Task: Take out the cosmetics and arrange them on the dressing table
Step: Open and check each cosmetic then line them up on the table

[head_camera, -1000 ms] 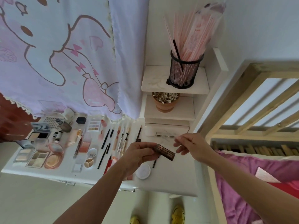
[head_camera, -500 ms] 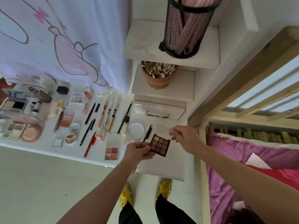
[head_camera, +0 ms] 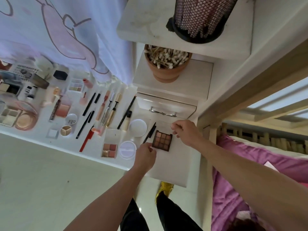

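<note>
A dark eyeshadow palette (head_camera: 162,142) with brown and pink pans lies face up on the white dressing table (head_camera: 168,165), near its right end. My left hand (head_camera: 145,155) pinches the palette's lower left corner. My right hand (head_camera: 186,132) hovers at the upper right corner, fingers loosely curled and fingertips just at the edge. To the left lie a black pencil (head_camera: 150,132), a round white compact (head_camera: 138,127), a white puff (head_camera: 127,149) and a four-pan palette (head_camera: 109,150). Further left, several pencils, tubes and compacts are laid out in rows.
A small drawer (head_camera: 165,105) with a metal handle sits behind the palette. Above it are a clay pot of cotton swabs (head_camera: 166,64) and a black mesh holder (head_camera: 200,19) on shelves. A printed curtain (head_camera: 58,30) hangs at left. A wooden bed frame with pink bedding (head_camera: 250,164) is at right.
The palette has come down from mid-air and turned face up onto the table. My left hand moved with it; my right hand closed in on its upper right corner. The view tilted downward.
</note>
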